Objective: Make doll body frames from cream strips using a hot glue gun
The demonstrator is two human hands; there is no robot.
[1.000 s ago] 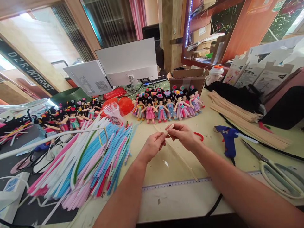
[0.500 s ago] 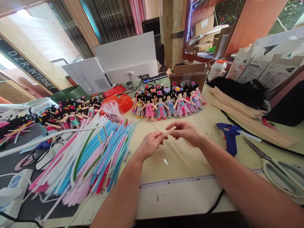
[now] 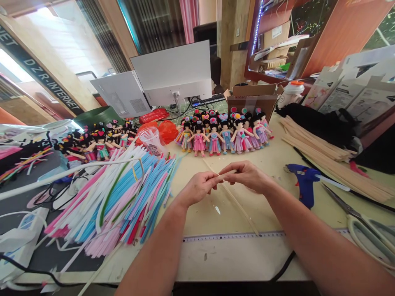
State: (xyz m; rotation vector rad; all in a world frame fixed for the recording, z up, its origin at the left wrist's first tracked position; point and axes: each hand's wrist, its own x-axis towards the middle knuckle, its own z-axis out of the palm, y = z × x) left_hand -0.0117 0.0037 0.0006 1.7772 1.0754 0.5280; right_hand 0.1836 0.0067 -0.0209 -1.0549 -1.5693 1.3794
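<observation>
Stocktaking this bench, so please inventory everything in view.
Pale strip: one, cream, beneath hands
Pipe cleaners: many, mixed, left
Dolls: many, multicoloured, centre, left
Glue gun: one, blue, right
Scissors: one, pale handles, right
Tape measure: one, white, front
Flat strips: many, tan, right
Monitor: one, white, back
Computer case: one, silver, back left
Cup: one, clear, left
Carton: one, brown, back
Bottle: one, white, back right
Boxes: several, white, far right
Power strip: one, white, lower left
Left hand: one, bare, centre
Right hand: one, bare, centre
</observation>
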